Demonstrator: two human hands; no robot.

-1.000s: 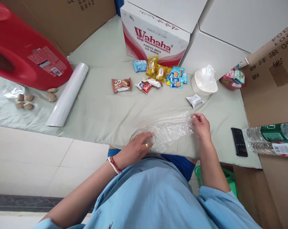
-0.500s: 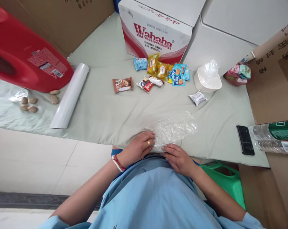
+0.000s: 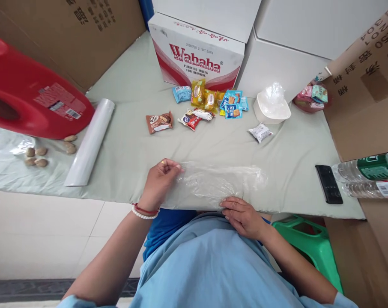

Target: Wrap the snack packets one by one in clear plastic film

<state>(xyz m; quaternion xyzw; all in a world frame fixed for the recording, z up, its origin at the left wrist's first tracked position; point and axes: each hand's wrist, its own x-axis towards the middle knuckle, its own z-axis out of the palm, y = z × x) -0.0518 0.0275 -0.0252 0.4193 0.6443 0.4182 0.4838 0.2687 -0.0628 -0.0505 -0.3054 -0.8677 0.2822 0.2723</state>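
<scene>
A clear plastic bag [image 3: 210, 182] lies spread and wrinkled along the front edge of the table. My left hand [image 3: 162, 177] pinches its upper left corner between thumb and fingers. At the bag's lower edge, my right hand [image 3: 240, 214] rests with its fingers extended, lying on the plastic. Beyond the bag lie a brown snack packet [image 3: 159, 122], a red and white packet [image 3: 194, 119], yellow-wrapped snacks [image 3: 198, 93], blue packets [image 3: 233, 102] and a small white packet [image 3: 261, 132].
On the left stand a red jug [image 3: 36, 90], a white plastic-film roll [image 3: 91, 143] and several brown nuts [image 3: 36, 157]. A water carton [image 3: 197, 60] and a white bowl [image 3: 271, 112] are at the back. Rightward lie a phone [image 3: 329, 184] and bottles [image 3: 370, 169]; a green stool [image 3: 316, 244] stands below.
My left hand has moved left and away from me, drawing the bag's corner out so the plastic lies flatter and wider. My right hand has stayed nearly in place.
</scene>
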